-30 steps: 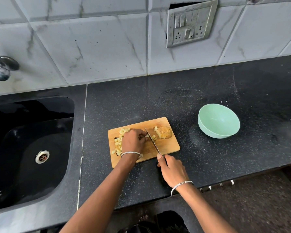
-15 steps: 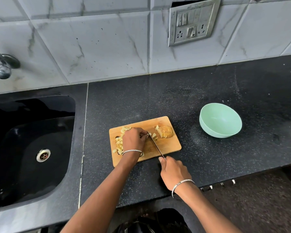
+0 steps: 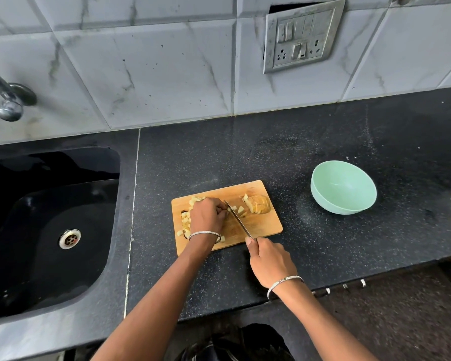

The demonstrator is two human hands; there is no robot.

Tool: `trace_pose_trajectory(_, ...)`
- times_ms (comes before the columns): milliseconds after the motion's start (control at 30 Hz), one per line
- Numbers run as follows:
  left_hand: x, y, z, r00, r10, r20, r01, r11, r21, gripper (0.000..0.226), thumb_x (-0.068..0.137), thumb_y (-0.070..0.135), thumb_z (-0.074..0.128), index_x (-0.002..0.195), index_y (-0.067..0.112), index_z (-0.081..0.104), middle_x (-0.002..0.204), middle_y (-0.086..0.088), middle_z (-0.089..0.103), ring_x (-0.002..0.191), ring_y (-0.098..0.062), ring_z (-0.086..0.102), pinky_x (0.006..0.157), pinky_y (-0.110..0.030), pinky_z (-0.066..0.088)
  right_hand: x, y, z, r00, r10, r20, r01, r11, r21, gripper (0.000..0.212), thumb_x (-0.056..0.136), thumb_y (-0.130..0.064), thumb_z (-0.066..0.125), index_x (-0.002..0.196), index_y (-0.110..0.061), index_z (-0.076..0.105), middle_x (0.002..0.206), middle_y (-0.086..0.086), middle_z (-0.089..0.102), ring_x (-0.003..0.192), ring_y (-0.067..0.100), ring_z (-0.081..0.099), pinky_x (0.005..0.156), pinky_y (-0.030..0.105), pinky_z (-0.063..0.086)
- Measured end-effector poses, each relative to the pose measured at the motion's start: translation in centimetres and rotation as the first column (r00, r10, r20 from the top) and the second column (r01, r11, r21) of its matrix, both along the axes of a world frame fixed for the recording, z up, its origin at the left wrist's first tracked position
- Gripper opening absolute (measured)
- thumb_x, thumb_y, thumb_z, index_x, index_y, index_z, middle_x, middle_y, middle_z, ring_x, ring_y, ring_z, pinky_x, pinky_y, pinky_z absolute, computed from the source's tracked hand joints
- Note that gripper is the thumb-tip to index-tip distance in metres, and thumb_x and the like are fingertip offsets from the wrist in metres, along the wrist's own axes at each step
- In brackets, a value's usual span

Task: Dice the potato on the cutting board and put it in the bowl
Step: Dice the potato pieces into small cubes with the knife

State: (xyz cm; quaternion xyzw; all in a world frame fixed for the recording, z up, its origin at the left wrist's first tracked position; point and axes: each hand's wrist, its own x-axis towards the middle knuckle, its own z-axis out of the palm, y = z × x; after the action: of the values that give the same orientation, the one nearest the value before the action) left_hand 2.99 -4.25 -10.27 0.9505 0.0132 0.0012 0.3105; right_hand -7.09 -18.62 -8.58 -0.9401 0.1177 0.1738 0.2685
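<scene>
While the dicing is part done, we list: rectangular wooden cutting board (image 3: 261,226) on black speckled counter (image 3: 310,243). Left hand (image 3: 207,216) curls onto a pale potato piece (image 3: 228,209). Right hand (image 3: 270,261) grips the steel knife (image 3: 238,220), blade running 11 to 5. Uncut brown-skinned potato chunk (image 3: 259,204) lies at 2 o'clock from the left hand, beyond the blade. Diced heap (image 3: 185,222) sits at 9. Empty mint-green round bowl (image 3: 344,188) stands at 2 o'clock from the board.

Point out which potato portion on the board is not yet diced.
The chunk at the board's right end, nearest the bowl: one big lump, cut only into slices. The heap at the left end, beside the left hand, is small cubes.
</scene>
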Motion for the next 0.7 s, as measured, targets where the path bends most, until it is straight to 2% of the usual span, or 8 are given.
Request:
trace_pose_trajectory(333, 0.3, -0.1, 0.0, 1.000, 0.004, -0.019, -0.004, 1.000, -0.010, 0.005, 0.081, 0.014, 0.073, 0.083, 0.017, 0.077, 0.080, 0.000, 0.073, 0.078, -0.020, 0.066, 0.072, -0.034, 0.054, 0.8, -0.4, -0.3, 0.997, 0.044, -0.068, -0.041, 0.998, 0.048, 0.042, 0.103, -0.053, 0.026, 0.090, -0.020, 0.050, 0.100, 0.012, 0.060, 0.098, 0.038, 0.059, 0.073, 0.039, 0.042)
trace_pose_trajectory(500, 0.6, 0.1, -0.2, 1.000, 0.014, 0.004, -0.015, 0.997, 0.072, 0.009, 0.084, 0.016, 0.066, 0.083, 0.012, 0.074, 0.078, -0.005, 0.072, 0.078, -0.026, 0.066, 0.071, -0.038, 0.054, 0.0, -0.4, -0.2, 0.996, 0.062, -0.061, -0.061, 0.998, 0.028, 0.042, 0.103, -0.052, 0.026, 0.091, -0.020, 0.051, 0.102, 0.012, 0.061, 0.098, 0.038, 0.060, 0.077, 0.041, 0.047)
trace_pose_trajectory(633, 0.8, 0.3, 0.2, 1.000, -0.010, 0.017, 0.007, 0.989, 0.146, 0.008, 0.083, 0.016, 0.066, 0.089, 0.013, 0.071, 0.092, -0.008, 0.070, 0.087, -0.027, 0.064, 0.072, -0.034, 0.050, -1.3, -1.3, -0.2, 0.999, 0.051, 0.003, -0.051, 0.999, -0.012, 0.043, 0.102, -0.054, 0.024, 0.087, -0.023, 0.050, 0.098, 0.010, 0.062, 0.097, 0.037, 0.060, 0.073, 0.041, 0.044)
trace_pose_trajectory(700, 0.5, 0.3, 0.5, 0.999, -0.026, 0.025, 0.021, 0.980, 0.196, 0.013, 0.082, 0.016, 0.065, 0.094, 0.015, 0.070, 0.100, -0.007, 0.066, 0.090, -0.028, 0.062, 0.072, -0.034, 0.048, -1.6, -1.6, -0.3, 0.999, 0.036, 0.035, -0.037, 0.999, 0.017, 0.044, 0.102, -0.055, 0.024, 0.080, -0.024, 0.046, 0.088, 0.007, 0.060, 0.093, 0.037, 0.059, 0.073, 0.042, 0.045)
